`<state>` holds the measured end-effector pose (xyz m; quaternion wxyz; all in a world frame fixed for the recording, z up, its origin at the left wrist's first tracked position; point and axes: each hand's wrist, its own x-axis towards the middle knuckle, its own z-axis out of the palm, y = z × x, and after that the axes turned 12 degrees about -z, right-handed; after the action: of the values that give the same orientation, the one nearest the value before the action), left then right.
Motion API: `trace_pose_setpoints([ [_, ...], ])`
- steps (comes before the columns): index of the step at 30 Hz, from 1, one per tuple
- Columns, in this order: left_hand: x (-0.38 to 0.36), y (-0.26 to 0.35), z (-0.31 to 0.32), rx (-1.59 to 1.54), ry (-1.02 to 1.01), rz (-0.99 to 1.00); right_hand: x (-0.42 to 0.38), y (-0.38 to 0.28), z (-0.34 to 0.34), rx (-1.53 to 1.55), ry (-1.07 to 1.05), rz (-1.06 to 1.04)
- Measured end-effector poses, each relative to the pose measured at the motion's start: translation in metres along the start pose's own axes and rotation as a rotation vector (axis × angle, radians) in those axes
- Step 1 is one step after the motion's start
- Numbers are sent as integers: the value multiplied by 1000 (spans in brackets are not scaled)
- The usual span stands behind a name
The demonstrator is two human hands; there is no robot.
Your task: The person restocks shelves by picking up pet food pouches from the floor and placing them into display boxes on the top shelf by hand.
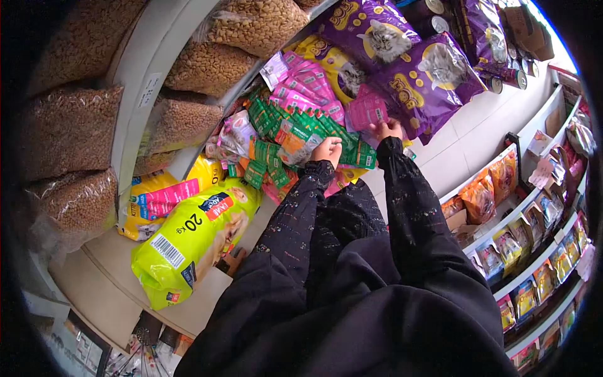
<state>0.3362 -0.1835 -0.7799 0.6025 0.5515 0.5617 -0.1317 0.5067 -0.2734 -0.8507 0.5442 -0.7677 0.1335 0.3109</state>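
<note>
Green pouches (303, 135) lie heaped by your curled left hand (328, 151); whether it grips one cannot be told. Your right hand (387, 130) pinches a pink pouch (367, 112) by its edge, beside purple bags (424, 85).

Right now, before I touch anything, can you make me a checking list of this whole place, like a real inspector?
Surface: pale tiled floor; whatever is under the heap is hidden.
Job's things: green packets and pink packets, heaped loosely.
Clutter: lime 20 kg bag beside the heap; purple cat-picture bags at its far right.
Hands: left hand at the green packets, right hand at a pink one; grip unclear.
Cables: nothing seen for sure; the lower left is blurry.
Surroundings: see-through bags on the left, orange packets racked on the right.
</note>
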Motion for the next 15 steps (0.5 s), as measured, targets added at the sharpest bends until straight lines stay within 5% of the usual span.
trace_pose_setpoints([
  [6,9,-21,4,-187,31,-3,-69,-14,-1,377,-206,37],
  [9,-6,-5,-3,-484,-67,-140,-101,-15,-9,182,-338,-202],
  [12,2,-22,-13,-403,-100,-170,-140,-39,-21,-190,-448,-638],
  [15,-28,1,-33,-360,-185,-126,-178,-87,-37,-321,-462,-806],
])
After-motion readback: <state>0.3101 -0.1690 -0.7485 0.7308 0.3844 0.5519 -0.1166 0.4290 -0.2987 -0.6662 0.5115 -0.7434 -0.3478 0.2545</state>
